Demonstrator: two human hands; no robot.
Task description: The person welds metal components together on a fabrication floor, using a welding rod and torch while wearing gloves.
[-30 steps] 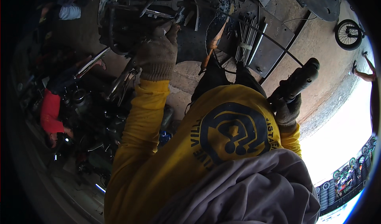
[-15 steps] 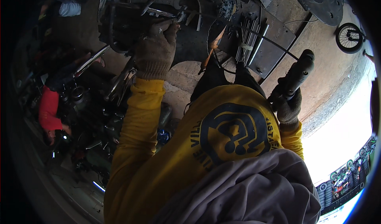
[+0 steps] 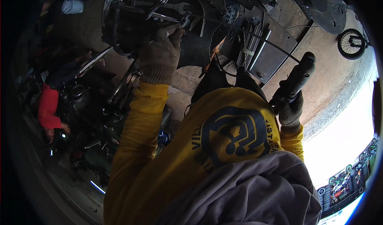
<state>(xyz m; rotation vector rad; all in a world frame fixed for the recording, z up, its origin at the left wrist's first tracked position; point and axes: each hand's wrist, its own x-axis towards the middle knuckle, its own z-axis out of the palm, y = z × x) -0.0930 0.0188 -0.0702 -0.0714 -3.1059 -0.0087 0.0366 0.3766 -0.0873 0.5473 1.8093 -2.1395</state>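
My right hand (image 3: 289, 105), in a knit glove, is closed around a black electrode holder (image 3: 299, 75). From its head a long thin welding rod (image 3: 255, 35) slants up and left across the workbench. The rod's far end comes close to a small shiny metal piece (image 3: 185, 20). Just below that piece is my left hand (image 3: 159, 55), also gloved, its fingers curled and pressed together at the edge of the dark bench. What they grip is hidden. Beside it lie an open-end wrench (image 3: 173, 5) and a chrome-handled tool (image 3: 163, 1).
A tied bundle of thin metal rods (image 3: 248, 45) rests on a metal plate (image 3: 275, 55) at right. An orange-handled tool (image 3: 215, 51) stands near my legs. Motorcycle parts (image 3: 77, 91) and a person in a red sleeve (image 3: 50, 107) are at left. A spoked wheel (image 3: 352, 44) stands far right.
The bench and my left hand sit slightly lower and farther right in the picture. Both hands keep their grip, and the rod keeps nearly the same slant.
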